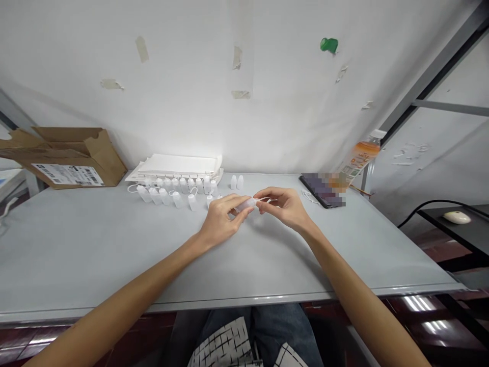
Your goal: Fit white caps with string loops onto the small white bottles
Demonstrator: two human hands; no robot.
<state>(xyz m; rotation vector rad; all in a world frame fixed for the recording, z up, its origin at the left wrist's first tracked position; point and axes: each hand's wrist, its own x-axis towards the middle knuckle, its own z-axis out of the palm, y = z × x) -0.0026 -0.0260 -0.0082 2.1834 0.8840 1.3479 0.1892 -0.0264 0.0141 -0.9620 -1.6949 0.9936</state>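
Note:
My left hand point(223, 216) is closed round the body of a small translucent squeeze bottle point(246, 205), held tilted just above the table. At the neck end of that bottle, my right hand point(284, 206) pinches a small white cap; the cap itself is mostly hidden by the fingers. From between those fingers a thin white strap point(264, 199) sticks out to the right. Left of my hands stand several similar small bottles point(176, 200) in rows, some with strap loops at the top. Two more bottles point(237, 182) stand apart behind my hands, and no straps show on them.
White sheets or pads point(183, 164) lie behind the bottle rows, beside an open cardboard box point(76, 158). To the right are loose white straps point(310, 197), a dark phone point(319, 191) and an orange drink bottle point(362, 155). The grey table point(114, 255) meets a white wall.

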